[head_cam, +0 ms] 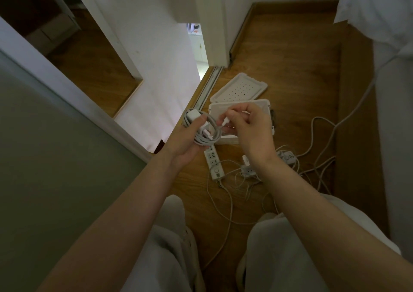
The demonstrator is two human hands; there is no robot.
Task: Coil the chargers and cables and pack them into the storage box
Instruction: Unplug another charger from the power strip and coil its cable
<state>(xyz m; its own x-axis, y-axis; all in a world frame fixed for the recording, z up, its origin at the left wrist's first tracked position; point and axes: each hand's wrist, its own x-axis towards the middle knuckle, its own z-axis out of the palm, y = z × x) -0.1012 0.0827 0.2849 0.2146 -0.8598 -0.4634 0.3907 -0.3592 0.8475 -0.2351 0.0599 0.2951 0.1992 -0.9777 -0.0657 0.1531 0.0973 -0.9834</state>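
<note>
Loose white cables (231,209) lie in a tangle on the brown wooden floor (290,57) by the person's knees. One long white power strip (214,164) and a second white power strip (287,156) sit among them, not packed yet. A bit farther out, the left hand (190,144) holds a coiled white charger cable (205,135), fingers curled round the loops. The right hand (250,131) pinches the small end plug (225,121) of that cable, so I think this coil is nearly done. Just behind the hands sits the white plastic storage box (266,106), open. I cannot tell what is in it. Its flat white lid with small holes (239,88) lies past it. Most of the job looks left to do.
</note>
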